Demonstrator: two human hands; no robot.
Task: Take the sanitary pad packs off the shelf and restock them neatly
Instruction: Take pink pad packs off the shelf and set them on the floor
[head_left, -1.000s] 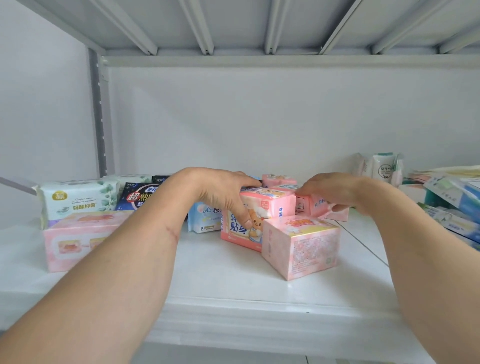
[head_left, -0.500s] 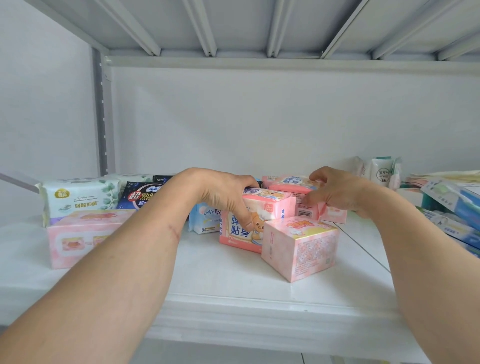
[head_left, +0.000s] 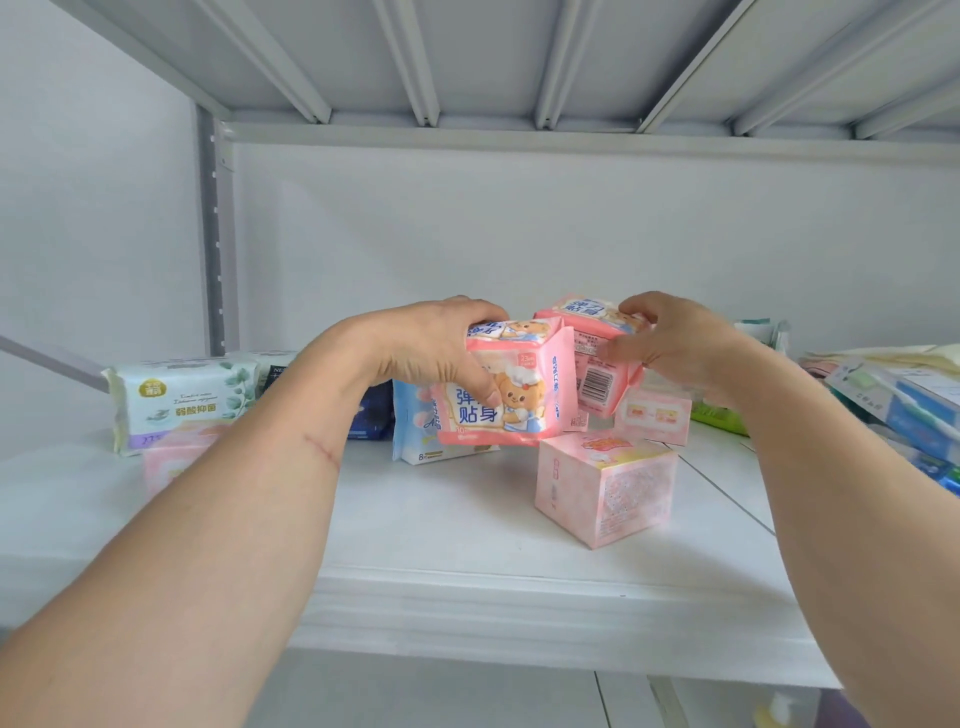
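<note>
My left hand (head_left: 431, 353) grips a pink bear-print pad pack (head_left: 519, 395), lifted clear of the white shelf (head_left: 441, 525). My right hand (head_left: 670, 345) grips a second pink pack (head_left: 597, 358) just behind and to the right of the first, barcode side facing me, also raised. A pink cube-shaped box (head_left: 605, 486) stands on the shelf below the two packs. A light-blue pack (head_left: 415, 431) stands behind the held pack. Further left sit a white-and-green leaf pack (head_left: 182, 400) and a dark blue pack (head_left: 371, 415), part hidden by my left forearm.
A small pink pack (head_left: 657, 415) lies behind the cube box. A green pack (head_left: 719, 418) and a stack of blue and white packs (head_left: 904, 405) crowd the shelf's right end. A pale pink pack (head_left: 171, 457) sits at front left. The upper shelf's underside (head_left: 467, 62) hangs overhead.
Both hands have closed on the pink packs and lifted them up off the shelf. The right hand's pack has tipped so its barcode faces me.
</note>
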